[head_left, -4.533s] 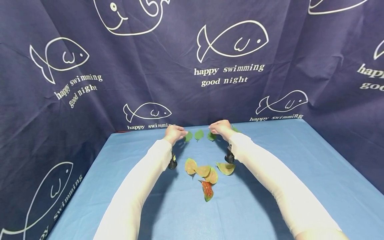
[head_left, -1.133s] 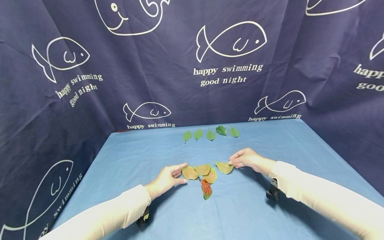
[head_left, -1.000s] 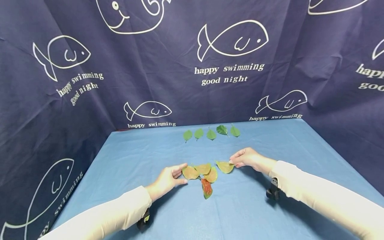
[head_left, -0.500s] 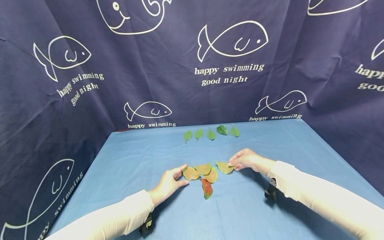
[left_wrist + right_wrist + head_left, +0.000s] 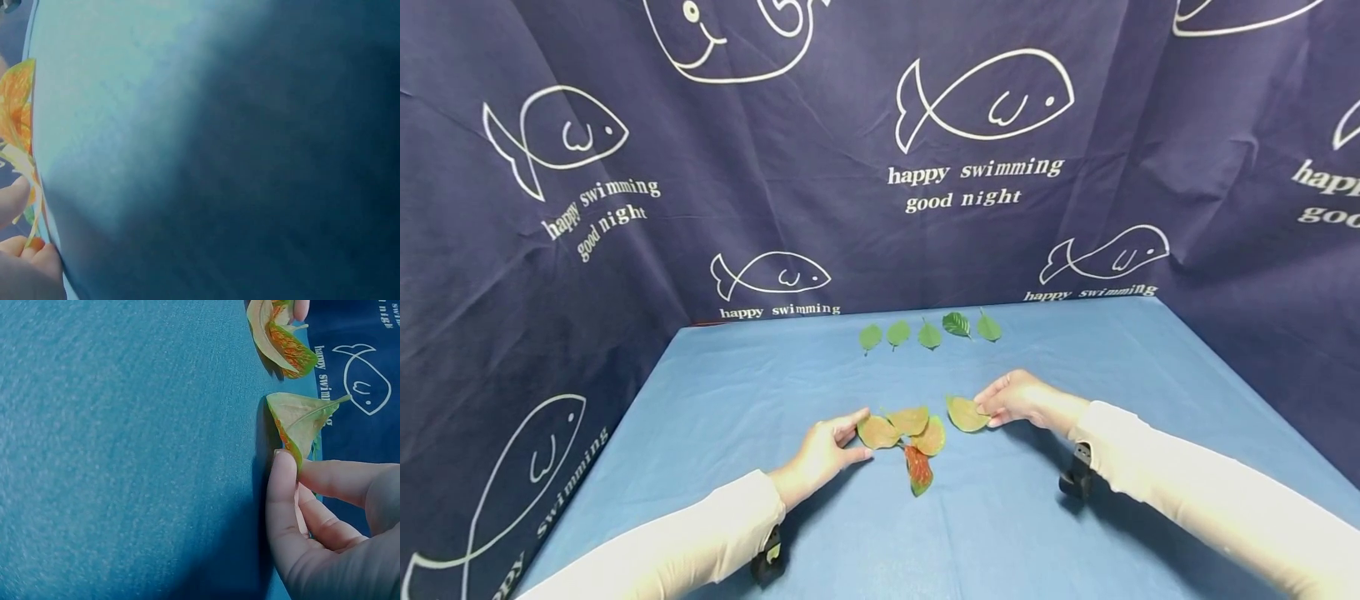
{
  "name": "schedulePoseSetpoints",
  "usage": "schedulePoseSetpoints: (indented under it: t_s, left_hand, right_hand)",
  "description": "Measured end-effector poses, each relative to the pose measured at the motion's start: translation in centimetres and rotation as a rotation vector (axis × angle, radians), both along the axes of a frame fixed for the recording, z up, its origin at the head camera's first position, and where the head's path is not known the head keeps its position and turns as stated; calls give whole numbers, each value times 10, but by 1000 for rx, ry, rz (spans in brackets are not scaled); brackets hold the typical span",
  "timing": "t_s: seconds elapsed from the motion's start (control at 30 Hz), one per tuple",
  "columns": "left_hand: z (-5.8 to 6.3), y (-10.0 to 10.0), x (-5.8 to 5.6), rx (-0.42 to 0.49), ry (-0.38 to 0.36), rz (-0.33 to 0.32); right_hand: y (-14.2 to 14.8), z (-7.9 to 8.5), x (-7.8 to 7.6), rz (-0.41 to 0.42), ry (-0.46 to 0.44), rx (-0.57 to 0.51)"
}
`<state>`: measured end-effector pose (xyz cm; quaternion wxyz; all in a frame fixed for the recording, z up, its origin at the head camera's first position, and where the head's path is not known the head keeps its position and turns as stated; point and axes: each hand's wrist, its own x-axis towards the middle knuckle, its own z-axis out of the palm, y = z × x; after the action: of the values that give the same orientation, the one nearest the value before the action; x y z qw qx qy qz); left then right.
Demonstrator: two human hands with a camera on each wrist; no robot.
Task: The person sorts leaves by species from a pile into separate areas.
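Yellowish-brown leaves with green edges lie in a loose cluster on the blue table. My left hand holds the left end of the cluster, with thumb and fingers around the edge of the leftmost leaf. Two more yellowish leaves overlap beside it, the upper leaf and the lower leaf. A red leaf points toward me below them. My right hand pinches the rim of a separate, curled yellow leaf between thumb and index finger, right of the cluster.
Along the table's far side runs a row of several green leaves, among them a darker, veined leaf. A dark blue curtain with white fish prints hangs behind and at the sides. Black wrist cameras sit under both sleeves.
Both hands came back from the green row to the yellow leaves. The leftmost leaf has turned and shifted. Lately my right hand has tilted its leaf and moved it slightly right.
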<state>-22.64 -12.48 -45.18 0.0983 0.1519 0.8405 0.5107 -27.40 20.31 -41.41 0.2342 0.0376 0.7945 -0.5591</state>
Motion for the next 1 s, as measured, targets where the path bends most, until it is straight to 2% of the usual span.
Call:
schedulePoseSetpoints:
  t_s: [0.2,0.4,0.77,1.0]
  left_hand:
    - [1,-3,-3,46,-33,-25]
    - [8,-6,-4,92,-56,-47]
    - [9,-6,-4,79,-102,-17]
    - [9,-5,-5,84,-169,-22]
  right_hand:
    - [1,1,0,5,-9,-5]
    - [3,5,-2,7,-7,-37]
    - [7,12,-2,-12,15,-112]
    - [10,15,-3,-34,-8,-177]
